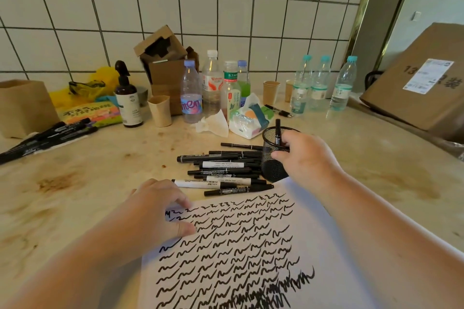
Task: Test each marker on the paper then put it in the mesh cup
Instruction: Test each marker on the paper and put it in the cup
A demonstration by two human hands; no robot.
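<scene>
1. At 1 o'clock from the paper (pixel 251 258), the right hand (pixel 306 158) holds one marker (pixel 278 133) over the mesh cup (pixel 273 155); its grip is closed on the marker's lower part, fingers pinching it at the cup rim.
2. Marker stands near upright, long axis vertical, top end pointing up and slightly toward 12; lower end is inside the cup. Cannot tell which end is the cap.
3. Left hand (pixel 160 211) rests flat on the paper's upper left corner, at 10 o'clock on the sheet; its grip is loose and holds nothing, fingertips pressing the sheet.
4. Progress: the paper is mostly covered with black squiggles, so many tests look done. The cup seems to hold only this marker, though the mesh hides its inside.
5. Left to do: a pile (pixel 221 170) of markers lies on the bench (pixel 100 170) at 9 o'clock from the cup, just beside it, long axes running roughly 9 to 3.
6. Another marker group (pixel 47 138) lies well apart at far left, axes running 8 to 2; probably a separate batch.
</scene>
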